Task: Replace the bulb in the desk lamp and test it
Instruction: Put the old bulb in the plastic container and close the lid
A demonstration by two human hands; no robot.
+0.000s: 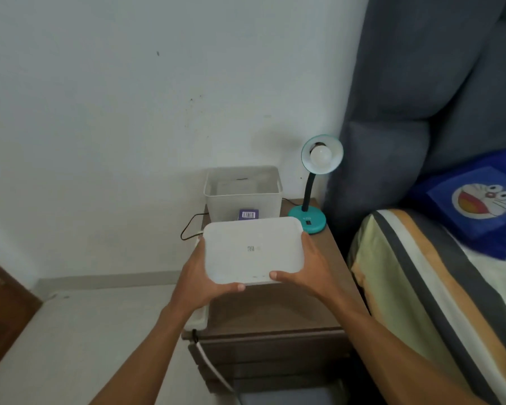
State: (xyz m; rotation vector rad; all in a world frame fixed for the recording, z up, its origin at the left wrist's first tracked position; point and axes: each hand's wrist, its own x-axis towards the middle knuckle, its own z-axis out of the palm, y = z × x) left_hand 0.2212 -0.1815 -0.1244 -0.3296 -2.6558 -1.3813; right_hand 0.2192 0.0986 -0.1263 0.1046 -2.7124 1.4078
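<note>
A teal desk lamp (308,220) stands at the back right of a brown nightstand (275,311), its shade turned toward me with a white bulb (321,154) in the socket. A translucent white storage box (243,194) sits open at the back of the nightstand, and a small purple carton with a barcode (248,214) shows through its front wall. I hold the box's white lid (253,249) in the air in front of the box. My left hand (202,276) grips its left edge and my right hand (307,270) grips its right edge.
A grey upholstered headboard (421,83) and a bed with a striped cover (435,287) and a blue cartoon pillow (476,200) stand to the right. A black cord (189,226) hangs behind the nightstand. A white power strip (197,320) lies along its left edge.
</note>
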